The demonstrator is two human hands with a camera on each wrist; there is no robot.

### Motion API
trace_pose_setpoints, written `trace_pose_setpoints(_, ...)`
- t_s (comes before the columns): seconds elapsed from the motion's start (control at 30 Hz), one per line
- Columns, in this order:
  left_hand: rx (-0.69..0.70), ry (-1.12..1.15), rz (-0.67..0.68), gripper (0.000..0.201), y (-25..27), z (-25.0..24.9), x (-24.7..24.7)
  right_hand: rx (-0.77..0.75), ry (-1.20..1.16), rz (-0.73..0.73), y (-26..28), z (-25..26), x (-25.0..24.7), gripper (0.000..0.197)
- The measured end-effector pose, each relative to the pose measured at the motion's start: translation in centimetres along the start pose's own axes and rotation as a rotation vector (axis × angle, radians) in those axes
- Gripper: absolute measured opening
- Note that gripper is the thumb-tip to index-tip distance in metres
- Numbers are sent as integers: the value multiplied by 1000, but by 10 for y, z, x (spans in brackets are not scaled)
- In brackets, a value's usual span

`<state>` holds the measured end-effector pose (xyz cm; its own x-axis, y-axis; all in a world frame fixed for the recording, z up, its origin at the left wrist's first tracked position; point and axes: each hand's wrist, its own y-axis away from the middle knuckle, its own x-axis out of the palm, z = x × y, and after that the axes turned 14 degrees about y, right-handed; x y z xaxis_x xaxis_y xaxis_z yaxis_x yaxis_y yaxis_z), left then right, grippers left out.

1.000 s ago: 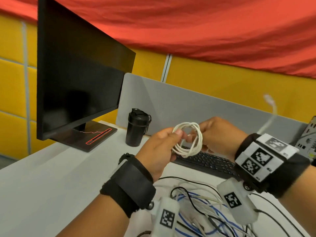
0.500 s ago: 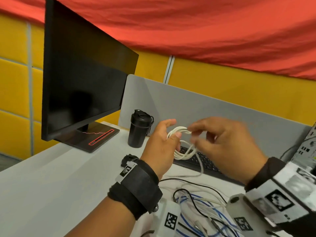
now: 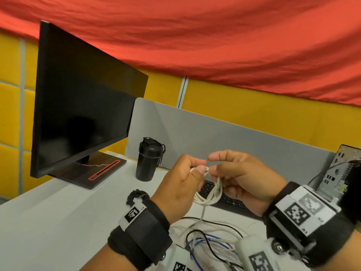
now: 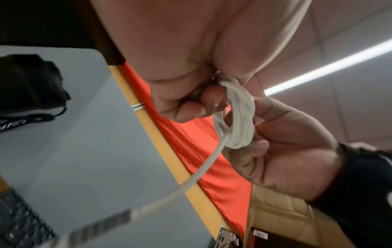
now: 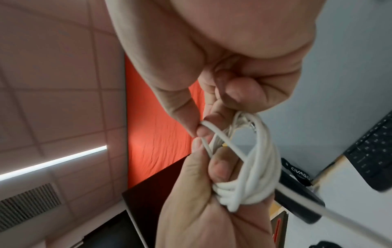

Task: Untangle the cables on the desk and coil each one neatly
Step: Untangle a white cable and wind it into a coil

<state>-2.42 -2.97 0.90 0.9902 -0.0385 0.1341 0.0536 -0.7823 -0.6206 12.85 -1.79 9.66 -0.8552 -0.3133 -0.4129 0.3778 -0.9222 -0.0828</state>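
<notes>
A white cable coil (image 3: 212, 193) hangs between both hands above the desk. My left hand (image 3: 201, 166) grips the bundled loops (image 5: 250, 176) with fingers curled round them. My right hand (image 3: 212, 163) pinches one strand (image 5: 206, 127) at the top of the coil between thumb and forefinger. The cable's loose tail (image 3: 203, 212) drops from the coil toward the desk, and its connector end (image 4: 95, 226) shows blurred in the left wrist view. A tangled pile of white, blue and black cables (image 3: 211, 241) lies on the desk below my wrists.
A black monitor (image 3: 84, 114) stands at the left on its base. A black lidded bottle (image 3: 147, 161) sits beside a grey partition (image 3: 214, 132). A black keyboard (image 3: 226, 198) lies under my hands. A computer case (image 3: 336, 173) stands at the right edge.
My right hand, which held the cable's end up to the right, has come back to the coil and now pinches a strand at its top. The tail now hangs down.
</notes>
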Motion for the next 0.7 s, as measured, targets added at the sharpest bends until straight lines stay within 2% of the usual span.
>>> trace_pose_setpoints(0.1, 7, -108, 86, 27, 2, -1, 3, 71, 25, 42, -3, 6, -7, 18)
trace_pose_setpoints(0.17, 16, -197, 93, 18, 2, 1, 2, 75, 38, 89, -5, 15, -15, 15)
trace_pose_setpoints(0.23, 24, -282, 68, 7, 2, 3, -2, 24, 8, 97, -7, 26, -29, 12)
trace_pose_setpoints(0.3, 38, -341, 52, 10, 1, 6, -7, -42, 3, 124, -7, 37, -41, 14)
trace_pose_setpoints(0.47, 7, -300, 180, 15, 2, 6, -4, -108, -63, 236, -5, 46, -51, 15)
trace_pose_setpoints(0.53, 11, -291, 195, 17, 1, 4, -6, -53, -81, 203, -9, 44, -57, 11)
trace_pose_setpoints(0.63, -39, -378, 250, 34, 2, 2, -5, 158, -164, 167, -20, 37, -64, 11)
trace_pose_setpoints(0.7, -58, -427, 297, 42, 3, -1, -3, 246, -222, 168, -30, 29, -67, 13)
